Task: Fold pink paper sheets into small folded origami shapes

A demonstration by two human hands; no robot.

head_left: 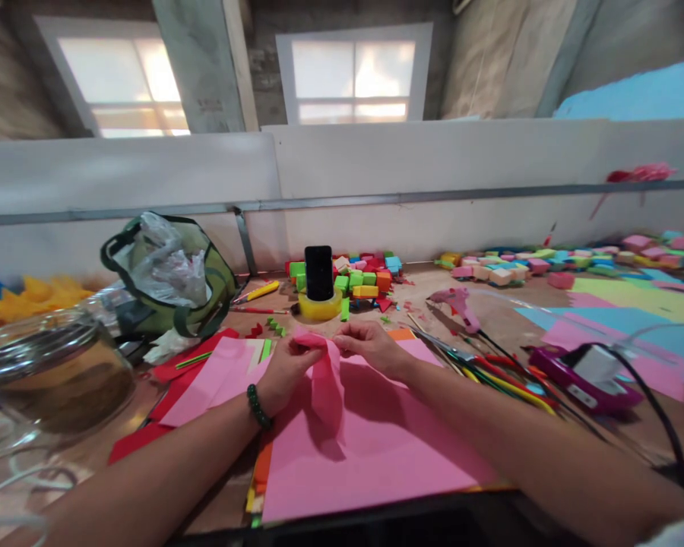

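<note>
My left hand (pixel 288 372), with a dark green bead bracelet on its wrist, pinches the upper left of a folded pink paper piece (pixel 327 387). On the piece's upper right edge, the fingers of my right hand (pixel 368 346) are closed. The piece hangs down between both hands, above a stack of coloured sheets with a large pink sheet (pixel 376 463) on top. Smaller pink strips (pixel 216 380) and red paper (pixel 137 441) lie left of the stack.
Behind my hands, a phone (pixel 318 273) stands by a yellow tape roll (pixel 320 305) and small paper blocks (pixel 365 281). A glass jar (pixel 57 380) and green bag (pixel 205 266) are left; scissors (pixel 444 348), a pink glue gun (pixel 459 308) and a purple power strip (pixel 584 384) are right.
</note>
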